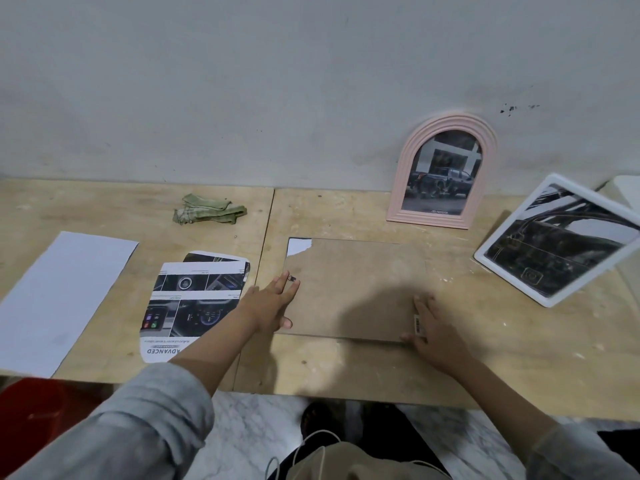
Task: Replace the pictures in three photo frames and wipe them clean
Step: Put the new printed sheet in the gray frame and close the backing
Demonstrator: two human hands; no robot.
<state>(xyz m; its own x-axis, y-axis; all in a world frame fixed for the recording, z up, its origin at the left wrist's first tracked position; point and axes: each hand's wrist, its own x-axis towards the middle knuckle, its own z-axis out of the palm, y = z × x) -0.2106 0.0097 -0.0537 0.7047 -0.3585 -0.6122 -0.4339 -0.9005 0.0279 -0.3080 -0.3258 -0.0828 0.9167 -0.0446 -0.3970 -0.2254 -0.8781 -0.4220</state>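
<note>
Plywood table (346, 368) against a grey wall — both hands, left hand (273, 303) and right hand (431, 327), lie flat, fingers spread, on the backing board (356, 289), perhaps a face-down frame. Press evenly; cloth (207, 210) waits beyond the left fingertips.

At the centre of the frame a brown backing board (356, 289) lies flat on the table (485, 358), a white scrap showing at its upper left corner. The left hand (273, 303) rests flat on its left edge, the right hand (433, 327) on its lower right corner. Left of it lie a printed car picture (187, 306) and a white sheet (59, 299). A green cloth (207, 209) sits above them. At upper right a pink arched frame (446, 174) leans on the wall (277, 81); a white frame (561, 240) stands tilted at the right edge.
</note>
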